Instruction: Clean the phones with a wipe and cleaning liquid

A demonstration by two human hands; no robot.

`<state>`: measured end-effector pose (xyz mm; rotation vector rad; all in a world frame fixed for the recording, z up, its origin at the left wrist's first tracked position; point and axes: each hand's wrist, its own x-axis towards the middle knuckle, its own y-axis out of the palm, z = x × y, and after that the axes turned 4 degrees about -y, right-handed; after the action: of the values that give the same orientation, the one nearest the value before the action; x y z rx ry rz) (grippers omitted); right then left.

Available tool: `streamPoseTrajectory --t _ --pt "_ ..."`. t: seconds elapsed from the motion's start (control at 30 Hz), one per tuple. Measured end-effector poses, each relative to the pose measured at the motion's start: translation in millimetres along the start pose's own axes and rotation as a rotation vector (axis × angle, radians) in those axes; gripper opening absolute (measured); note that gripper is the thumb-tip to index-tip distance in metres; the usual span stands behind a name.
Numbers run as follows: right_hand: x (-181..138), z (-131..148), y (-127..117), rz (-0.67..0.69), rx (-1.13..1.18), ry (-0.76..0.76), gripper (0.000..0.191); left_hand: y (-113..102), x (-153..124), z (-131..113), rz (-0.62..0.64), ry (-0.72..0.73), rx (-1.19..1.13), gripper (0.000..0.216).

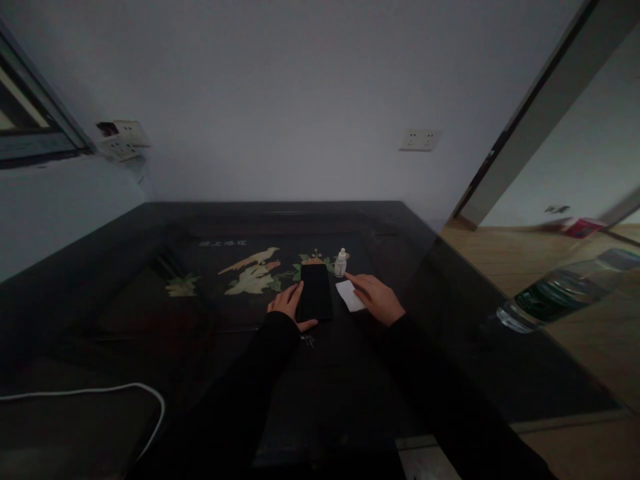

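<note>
A black smartphone (316, 293) lies flat on the dark, glossy table, its screen dark. My left hand (289, 307) holds it by the left side, with the fingers along that edge and the thumb at the bottom corner. Just to the right of the phone, my right hand (377, 297) is closed on a small white sheet (349, 294); whether it is cloth or paper I cannot tell. A small white dropper bottle (341, 263) stands upright by the phone's top right corner, close to my right index fingertip.
A clear plastic water bottle (565, 293) with a green label stands on the table at the right. A white cable (100, 391) curves across the front left. The table (400, 233) meets the wall, which has sockets (420, 139). Flower and bird pictures decorate its surface.
</note>
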<state>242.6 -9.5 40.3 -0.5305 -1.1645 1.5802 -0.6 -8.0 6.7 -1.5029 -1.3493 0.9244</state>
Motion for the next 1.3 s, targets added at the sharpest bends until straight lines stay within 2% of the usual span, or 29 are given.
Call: streamPoseTrajectory --t 0.1,0.17,0.33,0.47,0.53,0.63,0.73,0.83,0.93,1.07,1.3 --pt "-8.2 -28.0 -0.7 0.101 -0.016 -0.124 0.046 1.7 1.2 1.9 0.056 0.077 -0.009 0.087" --pt "-10.3 -32.7 9.3 0.134 -0.064 -0.168 0.043 3.3 3.2 4.0 0.088 0.088 -0.009 0.085" --pt "-7.4 -9.3 40.2 0.026 -0.08 -0.143 0.04 5.0 7.8 7.2 0.114 0.085 0.003 0.086" --pt "-9.2 8.5 53.5 -0.027 -0.03 -0.105 0.04 4.8 8.0 6.9 0.099 0.097 -0.001 0.088" --pt "-9.1 8.5 53.0 -0.057 0.004 -0.095 0.039 4.7 7.3 6.8 0.071 0.103 -0.006 0.086" --pt "2.4 -5.8 43.1 -0.127 0.064 -0.05 0.034 4.9 7.0 7.8 0.047 0.117 -0.025 0.084" --pt "30.7 -27.6 33.1 -0.251 0.117 0.069 0.039 5.4 8.5 9.7 0.044 0.136 -0.048 0.083" --pt "62.1 -39.7 34.5 -0.306 0.171 0.14 0.049 5.5 10.1 10.7 0.068 0.129 -0.045 0.084" --pt "79.4 -38.4 44.0 -0.322 0.214 0.155 0.042 5.1 10.4 10.5 0.078 0.123 -0.032 0.085" --pt "77.9 -34.3 53.3 -0.322 0.262 0.141 0.032 4.4 8.7 9.3 0.084 0.128 -0.035 0.086" --pt "72.7 -34.1 58.9 -0.347 0.352 0.134 0.037 6.5 6.6 9.8 0.05 0.138 -0.065 0.084"
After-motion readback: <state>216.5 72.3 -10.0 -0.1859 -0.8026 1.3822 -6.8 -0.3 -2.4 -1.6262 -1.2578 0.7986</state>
